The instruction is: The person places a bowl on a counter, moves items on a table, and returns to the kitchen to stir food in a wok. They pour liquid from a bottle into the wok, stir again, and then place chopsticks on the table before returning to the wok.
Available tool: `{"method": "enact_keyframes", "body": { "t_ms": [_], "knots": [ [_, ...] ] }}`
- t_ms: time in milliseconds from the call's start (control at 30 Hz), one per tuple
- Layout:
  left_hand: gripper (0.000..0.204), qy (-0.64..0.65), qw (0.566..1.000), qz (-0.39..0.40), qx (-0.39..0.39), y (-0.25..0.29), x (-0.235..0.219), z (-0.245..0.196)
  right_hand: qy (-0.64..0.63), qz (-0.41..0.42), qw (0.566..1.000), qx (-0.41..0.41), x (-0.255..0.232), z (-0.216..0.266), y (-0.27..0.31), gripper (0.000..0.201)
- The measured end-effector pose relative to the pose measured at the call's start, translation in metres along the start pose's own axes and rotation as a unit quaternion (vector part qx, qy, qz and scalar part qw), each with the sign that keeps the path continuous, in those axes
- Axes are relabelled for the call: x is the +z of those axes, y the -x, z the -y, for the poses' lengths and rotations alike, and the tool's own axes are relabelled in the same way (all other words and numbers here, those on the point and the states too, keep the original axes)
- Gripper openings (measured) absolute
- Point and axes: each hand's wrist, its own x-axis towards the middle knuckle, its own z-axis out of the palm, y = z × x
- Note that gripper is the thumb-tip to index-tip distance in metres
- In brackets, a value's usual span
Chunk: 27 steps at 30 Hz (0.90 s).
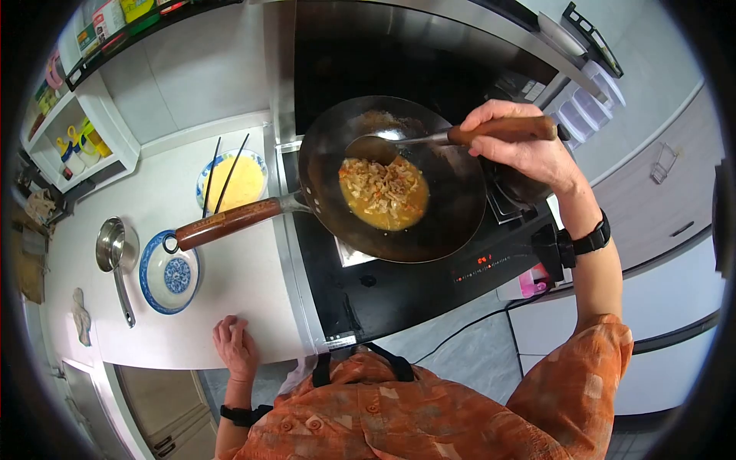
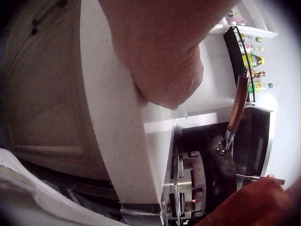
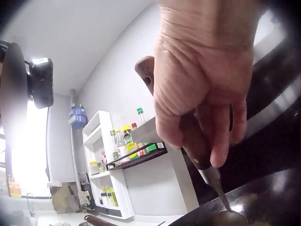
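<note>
My right hand [image 1: 521,146] grips the wooden handle [image 1: 502,130] of a ladle, its rounded dark head [image 1: 372,149] down in the wok [image 1: 452,207]. Shredded food in yellowish broth [image 1: 383,195] lies in the wok's bottom, just below the ladle head. In the right wrist view the fingers of that hand [image 3: 202,84] wrap the handle, which slants down toward the wok. My left hand [image 1: 236,346] rests on the white counter near its front edge and holds nothing. In the left wrist view its fingertips are hidden.
The wok's long handle [image 1: 230,222] reaches left over the counter, close to a blue-rimmed bowl [image 1: 157,287]. Behind it stands a bowl of yellow liquid [image 1: 244,184] with chopsticks [image 1: 230,175] across it. A metal ladle [image 1: 121,284] lies further left. The stove [image 1: 368,307] shows a red-lit display.
</note>
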Motion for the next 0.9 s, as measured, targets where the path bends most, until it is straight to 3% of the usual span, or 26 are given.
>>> {"method": "enact_keyframes", "body": {
  "t_ms": [167,267,433,567,633,733,900],
  "knots": [
    [0.020,0.003,1.000,-0.001,0.000,0.002,0.002,0.002,-0.098,-0.164,0.980,0.058,0.001,0.000,-0.017,0.026],
    [0.020,0.000,1.000,-0.002,0.004,0.001,0.002,0.004,-0.147,-0.174,0.968,0.102,0.005,-0.009,-0.024,0.031],
    [0.023,0.013,1.000,0.001,0.001,0.003,0.001,0.004,-0.091,-0.169,0.973,0.132,0.001,-0.005,-0.020,0.033],
    [0.030,0.056,0.998,0.017,-0.012,-0.014,-0.013,0.004,-0.108,-0.122,0.983,0.087,-0.004,0.007,-0.008,0.030],
    [0.035,0.127,0.985,-0.005,-0.120,-0.041,-0.037,-0.015,-0.114,-0.073,0.989,0.055,-0.001,0.013,-0.003,0.027],
    [0.043,0.218,0.961,-0.063,-0.160,-0.071,-0.052,-0.016,-0.041,-0.059,0.996,0.060,0.003,0.014,0.003,0.025],
    [0.048,0.362,0.917,-0.120,-0.120,-0.111,-0.065,-0.018,-0.078,-0.024,0.996,0.047,-0.014,0.034,0.028,0.022]
  ]
}}
